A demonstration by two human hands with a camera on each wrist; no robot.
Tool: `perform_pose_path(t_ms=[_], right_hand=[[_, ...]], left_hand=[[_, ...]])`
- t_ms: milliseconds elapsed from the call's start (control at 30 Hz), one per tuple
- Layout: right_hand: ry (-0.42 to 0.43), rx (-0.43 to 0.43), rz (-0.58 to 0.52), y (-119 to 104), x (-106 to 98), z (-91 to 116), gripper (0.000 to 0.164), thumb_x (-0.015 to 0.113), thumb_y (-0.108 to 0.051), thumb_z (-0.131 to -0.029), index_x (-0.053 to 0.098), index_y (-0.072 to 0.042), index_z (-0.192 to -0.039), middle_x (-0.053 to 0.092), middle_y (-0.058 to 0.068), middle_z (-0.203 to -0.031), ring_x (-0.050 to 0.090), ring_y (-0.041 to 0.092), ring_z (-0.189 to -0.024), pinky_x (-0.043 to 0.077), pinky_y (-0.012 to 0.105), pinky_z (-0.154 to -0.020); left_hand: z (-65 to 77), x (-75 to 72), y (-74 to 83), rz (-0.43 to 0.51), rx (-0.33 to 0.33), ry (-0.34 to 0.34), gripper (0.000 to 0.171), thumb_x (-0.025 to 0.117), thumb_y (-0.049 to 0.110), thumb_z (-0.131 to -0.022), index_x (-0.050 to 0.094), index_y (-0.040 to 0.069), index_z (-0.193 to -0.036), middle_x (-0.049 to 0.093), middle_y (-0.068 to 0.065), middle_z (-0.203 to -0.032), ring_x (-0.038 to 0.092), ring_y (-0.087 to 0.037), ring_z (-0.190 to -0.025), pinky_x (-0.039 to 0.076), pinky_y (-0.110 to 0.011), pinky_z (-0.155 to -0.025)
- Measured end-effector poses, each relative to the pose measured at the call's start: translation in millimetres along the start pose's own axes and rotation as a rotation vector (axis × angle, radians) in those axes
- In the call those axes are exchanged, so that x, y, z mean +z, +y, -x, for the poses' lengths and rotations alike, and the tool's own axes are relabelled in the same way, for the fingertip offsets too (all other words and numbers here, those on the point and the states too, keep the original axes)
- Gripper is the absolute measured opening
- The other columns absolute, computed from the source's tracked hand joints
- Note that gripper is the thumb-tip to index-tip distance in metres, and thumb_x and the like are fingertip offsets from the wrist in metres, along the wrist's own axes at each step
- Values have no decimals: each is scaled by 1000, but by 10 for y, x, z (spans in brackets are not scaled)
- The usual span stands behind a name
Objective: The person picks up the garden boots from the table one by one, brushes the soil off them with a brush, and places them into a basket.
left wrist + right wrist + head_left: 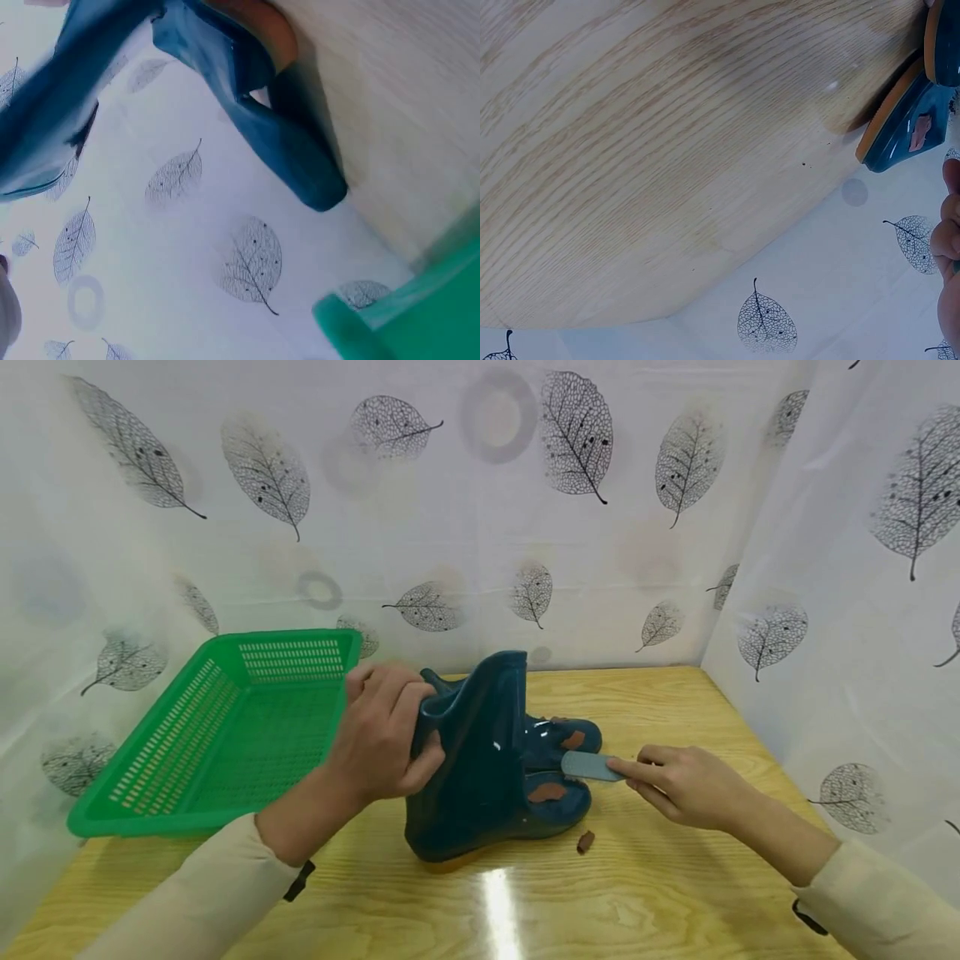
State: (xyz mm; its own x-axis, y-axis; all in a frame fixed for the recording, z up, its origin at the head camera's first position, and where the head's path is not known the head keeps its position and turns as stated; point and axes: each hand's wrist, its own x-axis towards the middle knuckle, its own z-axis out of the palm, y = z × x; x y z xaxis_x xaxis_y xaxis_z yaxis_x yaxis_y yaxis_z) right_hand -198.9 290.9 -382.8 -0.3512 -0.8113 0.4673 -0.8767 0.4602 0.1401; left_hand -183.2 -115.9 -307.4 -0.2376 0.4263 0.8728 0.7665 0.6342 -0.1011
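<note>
A dark teal rubber boot [480, 760] stands on the table with its toe to the right and a brown patch on it. My left hand [386, 731] grips the top of its shaft, which is bent in under the fingers. Behind it is a second matching boot [562, 735], also marked brown at the toe; part of it is hidden. My right hand [686, 785] pinches a small flat grey-blue brush [588, 767], whose end overlaps the gap between both toes. In the right wrist view, curled fingers [949, 232] show at the right edge.
A green plastic basket [165, 824] with slotted sides stands at the left. A small brown scrap [586, 842] lies on the wooden table [675, 893] before the toes. White leaf-printed sheeting [465, 527] encloses the back and sides.
</note>
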Motion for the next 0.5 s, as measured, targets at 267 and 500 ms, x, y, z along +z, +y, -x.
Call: perform_pose_path(t_ms=[267, 500], right_hand=[[10, -7, -3, 3, 11, -18, 46, 35, -36, -109, 73, -12, -120, 61, -5, -81, 41, -5, -59, 35, 11, -49], [14, -31, 2, -6, 28, -13, 49, 32, -35, -110, 73, -12, -119, 59, -5, -80, 39, -4, -58, 34, 11, -49]], left_hand=[[-44, -155, -114, 67, 298, 18, 22, 47, 17, -86, 62, 1, -89, 63, -12, -86, 56, -31, -82, 43, -45, -73], [8, -361, -136, 172, 237, -143, 17, 52, 11, -98, 63, 1, -91, 65, -11, -89, 57, -29, -85, 49, -43, -78]])
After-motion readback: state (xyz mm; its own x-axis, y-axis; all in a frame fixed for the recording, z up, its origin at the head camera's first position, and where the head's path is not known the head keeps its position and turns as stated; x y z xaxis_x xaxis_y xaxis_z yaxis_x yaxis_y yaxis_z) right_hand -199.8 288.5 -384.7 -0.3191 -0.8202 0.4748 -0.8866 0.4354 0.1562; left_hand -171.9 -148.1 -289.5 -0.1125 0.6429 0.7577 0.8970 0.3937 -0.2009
